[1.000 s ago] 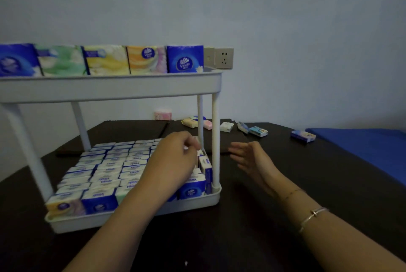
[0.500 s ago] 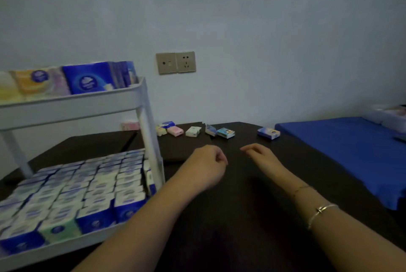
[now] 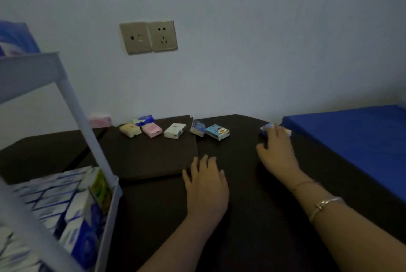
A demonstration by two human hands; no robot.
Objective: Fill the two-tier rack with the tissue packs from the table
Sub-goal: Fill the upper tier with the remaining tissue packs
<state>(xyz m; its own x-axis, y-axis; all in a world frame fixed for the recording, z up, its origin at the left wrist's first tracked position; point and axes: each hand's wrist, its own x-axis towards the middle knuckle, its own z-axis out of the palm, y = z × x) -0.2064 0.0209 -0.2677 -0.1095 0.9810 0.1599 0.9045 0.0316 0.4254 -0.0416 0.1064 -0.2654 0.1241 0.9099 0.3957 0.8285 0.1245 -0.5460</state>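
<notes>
Head view: dark table [image 3: 252,238], grey wall [image 3: 241,40]

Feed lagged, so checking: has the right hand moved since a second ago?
Yes. The right hand has gone away from the rack, out to the far-right pack.

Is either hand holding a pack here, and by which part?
Left hand: nothing. Right hand reaches over the far-right pack; whether it grips yet cannot be told.

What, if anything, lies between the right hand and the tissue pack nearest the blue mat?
Nothing visible: the right hand already reaches the lone tissue pack, its fingers covering most of it. The left hand lies apart.
</notes>
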